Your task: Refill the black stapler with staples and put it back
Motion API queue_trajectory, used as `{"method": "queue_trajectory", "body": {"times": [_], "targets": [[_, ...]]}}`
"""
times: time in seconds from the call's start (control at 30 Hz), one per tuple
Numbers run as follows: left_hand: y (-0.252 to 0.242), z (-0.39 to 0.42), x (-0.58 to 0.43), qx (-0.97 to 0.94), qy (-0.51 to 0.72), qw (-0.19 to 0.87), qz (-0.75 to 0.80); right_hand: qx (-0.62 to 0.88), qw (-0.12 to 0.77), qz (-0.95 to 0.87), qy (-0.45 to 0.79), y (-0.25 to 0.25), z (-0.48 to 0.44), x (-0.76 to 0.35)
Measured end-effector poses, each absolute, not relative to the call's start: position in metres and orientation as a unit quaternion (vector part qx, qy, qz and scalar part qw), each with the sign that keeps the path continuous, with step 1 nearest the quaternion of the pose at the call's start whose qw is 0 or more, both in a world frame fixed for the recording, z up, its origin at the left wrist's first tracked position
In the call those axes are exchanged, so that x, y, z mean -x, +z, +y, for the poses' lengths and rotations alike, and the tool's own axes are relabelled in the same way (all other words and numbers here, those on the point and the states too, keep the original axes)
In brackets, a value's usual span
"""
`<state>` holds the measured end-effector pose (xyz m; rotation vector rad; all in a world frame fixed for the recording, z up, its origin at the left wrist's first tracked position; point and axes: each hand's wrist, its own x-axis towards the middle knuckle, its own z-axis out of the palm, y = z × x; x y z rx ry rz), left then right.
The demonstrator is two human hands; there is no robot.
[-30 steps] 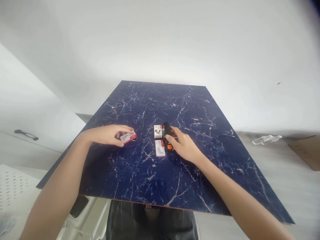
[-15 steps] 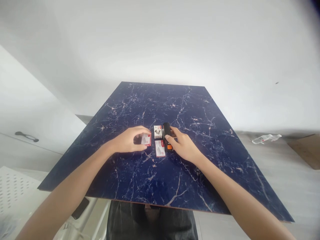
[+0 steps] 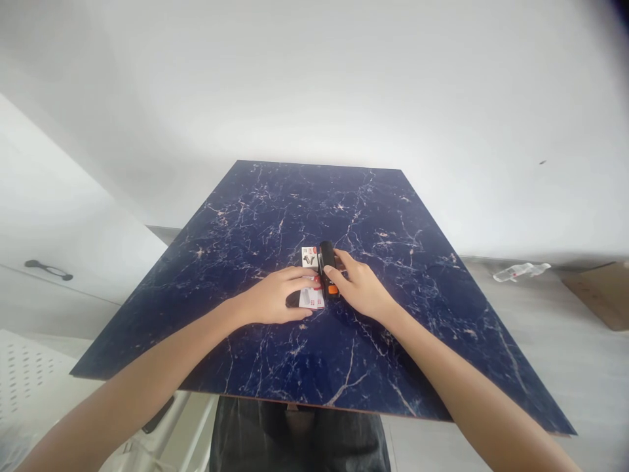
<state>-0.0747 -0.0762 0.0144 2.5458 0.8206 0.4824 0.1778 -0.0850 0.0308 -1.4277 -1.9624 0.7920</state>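
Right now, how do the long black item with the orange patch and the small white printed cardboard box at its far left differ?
Colour: the long black item has an orange patch; the small white box carries red and dark print.
Shape: the black item is longer and narrower; the white box is squarish.
Hold: the right hand grips the black item, not the white box.
Shared: both sit on the blue marbled tabletop.

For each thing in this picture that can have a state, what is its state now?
Left hand: gripping a red-and-white box.
Right hand: gripping the black-and-orange tool.
Second red-and-white box: on the table, partly covered.
White box with black print: on the table, seems closed.
Clear bottle: lying on its side.
Cabinet front: looks shut.
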Motion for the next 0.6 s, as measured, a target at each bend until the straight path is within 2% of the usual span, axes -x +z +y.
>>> {"method": "queue_trajectory", "body": {"times": [0.6], "targets": [[0.020, -0.089, 0.055, -0.881, 0.205, 0.205, 0.375, 0.547, 0.303, -0.719, 0.304, 0.027, -0.084, -0.175]]}}
